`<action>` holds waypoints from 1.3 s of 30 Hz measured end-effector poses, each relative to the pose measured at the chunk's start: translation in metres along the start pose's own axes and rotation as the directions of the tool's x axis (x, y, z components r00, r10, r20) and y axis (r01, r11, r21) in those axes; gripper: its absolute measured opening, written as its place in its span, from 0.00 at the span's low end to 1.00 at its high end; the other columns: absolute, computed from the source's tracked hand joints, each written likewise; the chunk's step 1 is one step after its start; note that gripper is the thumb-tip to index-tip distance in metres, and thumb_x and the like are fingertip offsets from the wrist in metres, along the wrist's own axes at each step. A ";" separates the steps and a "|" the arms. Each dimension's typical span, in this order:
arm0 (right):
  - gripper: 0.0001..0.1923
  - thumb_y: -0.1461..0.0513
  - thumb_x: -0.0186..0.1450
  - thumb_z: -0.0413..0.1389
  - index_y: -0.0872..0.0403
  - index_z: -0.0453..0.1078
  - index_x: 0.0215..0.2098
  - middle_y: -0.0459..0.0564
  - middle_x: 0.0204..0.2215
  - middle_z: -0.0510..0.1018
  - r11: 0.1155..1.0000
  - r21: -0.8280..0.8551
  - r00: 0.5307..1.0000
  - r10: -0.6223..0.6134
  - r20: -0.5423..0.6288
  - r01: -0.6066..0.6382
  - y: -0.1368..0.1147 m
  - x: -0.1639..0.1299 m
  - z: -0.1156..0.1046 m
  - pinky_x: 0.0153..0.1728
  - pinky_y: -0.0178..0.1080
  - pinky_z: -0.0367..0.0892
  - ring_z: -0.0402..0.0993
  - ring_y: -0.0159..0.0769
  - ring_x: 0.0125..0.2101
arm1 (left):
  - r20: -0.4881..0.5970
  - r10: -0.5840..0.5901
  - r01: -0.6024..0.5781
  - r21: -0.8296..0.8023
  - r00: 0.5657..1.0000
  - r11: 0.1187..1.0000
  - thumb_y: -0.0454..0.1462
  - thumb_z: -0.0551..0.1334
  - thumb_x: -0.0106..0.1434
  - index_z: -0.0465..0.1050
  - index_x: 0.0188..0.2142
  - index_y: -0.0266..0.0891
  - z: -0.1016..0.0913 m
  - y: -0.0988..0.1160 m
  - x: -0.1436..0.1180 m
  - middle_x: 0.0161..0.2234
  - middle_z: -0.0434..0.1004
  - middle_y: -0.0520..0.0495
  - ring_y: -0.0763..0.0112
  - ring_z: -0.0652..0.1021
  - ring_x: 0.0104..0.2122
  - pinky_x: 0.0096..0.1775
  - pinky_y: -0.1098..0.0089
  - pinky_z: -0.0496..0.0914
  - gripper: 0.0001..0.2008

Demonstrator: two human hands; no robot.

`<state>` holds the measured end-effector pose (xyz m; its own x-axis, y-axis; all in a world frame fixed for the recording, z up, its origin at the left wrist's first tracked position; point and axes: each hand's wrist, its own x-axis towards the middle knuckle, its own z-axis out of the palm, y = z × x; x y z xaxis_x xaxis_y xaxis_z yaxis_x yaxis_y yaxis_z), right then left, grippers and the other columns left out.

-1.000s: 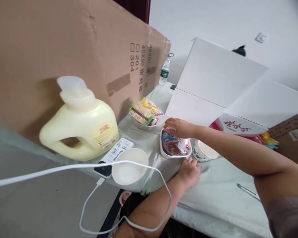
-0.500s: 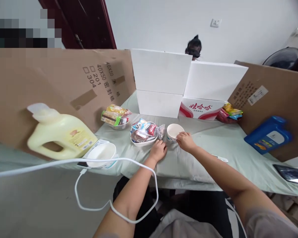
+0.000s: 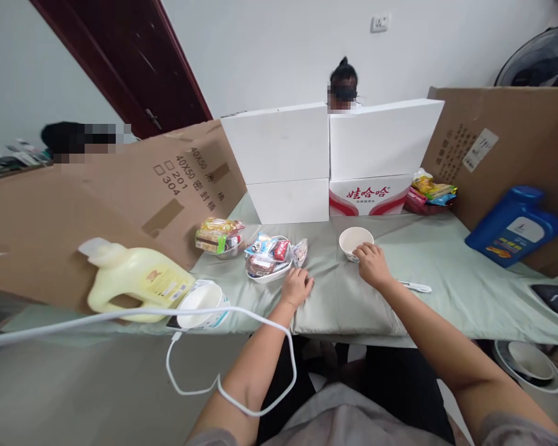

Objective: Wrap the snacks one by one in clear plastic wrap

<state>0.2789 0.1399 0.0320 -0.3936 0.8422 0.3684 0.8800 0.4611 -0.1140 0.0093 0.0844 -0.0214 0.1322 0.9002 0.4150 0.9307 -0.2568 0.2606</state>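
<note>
My left hand (image 3: 296,288) rests palm down on the pale green cloth, just in front of a white dish (image 3: 266,274) heaped with wrapped snacks. My right hand (image 3: 372,265) lies on the cloth with its fingers touching the near side of a small empty paper bowl (image 3: 355,240); whether it grips the bowl is unclear. A white pen-like tool (image 3: 415,286) lies just right of my right wrist.
A yellow detergent jug (image 3: 134,282), a white bowl (image 3: 199,305) and a white cable (image 3: 223,347) sit at the left edge. Snack packets (image 3: 217,234), white boxes (image 3: 325,155), cardboard walls, a blue jug (image 3: 514,226) and a dark phone (image 3: 555,297) ring the table. People sit behind the barriers.
My right hand left the snack dish and moved right to the paper bowl. The bowl has shifted right, away from the dish. My view swung right and up.
</note>
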 end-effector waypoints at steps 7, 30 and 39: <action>0.20 0.65 0.65 0.47 0.56 0.65 0.55 0.59 0.57 0.68 0.990 0.112 0.974 0.107 -0.199 -0.086 0.007 -0.018 0.013 0.58 0.51 0.55 0.53 0.49 0.62 | -0.056 -0.012 0.009 -0.057 0.998 0.998 0.37 0.56 0.63 0.63 0.40 0.39 0.005 -0.007 -0.004 0.38 0.70 0.43 0.66 0.73 0.34 0.39 0.65 0.68 0.06; 0.33 0.61 0.60 0.59 0.51 0.59 0.63 0.59 0.65 0.59 0.943 0.307 0.948 -0.207 0.241 0.128 -0.092 0.037 0.043 0.57 0.57 0.58 0.52 0.56 0.64 | -0.318 -0.101 0.080 -0.079 0.943 0.994 0.33 0.59 0.62 0.60 0.53 0.39 -0.069 0.007 -0.051 0.49 0.68 0.38 0.57 0.71 0.52 0.52 0.53 0.69 0.19; 0.18 0.66 0.67 0.46 0.51 0.69 0.51 0.51 0.45 0.79 0.611 0.788 0.909 -0.368 0.196 0.077 -0.125 -0.008 0.006 0.44 0.42 0.70 0.76 0.40 0.43 | -0.036 -0.114 0.096 -0.332 0.993 0.938 0.32 0.61 0.59 0.55 0.61 0.43 -0.056 0.027 -0.068 0.59 0.64 0.38 0.55 0.67 0.60 0.57 0.52 0.66 0.32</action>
<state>0.1708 0.0777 0.0379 -0.7337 0.6506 0.1959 0.2975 0.5668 -0.7682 0.0067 -0.0032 0.0066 0.0127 0.9105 0.4132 0.7728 -0.2712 0.5738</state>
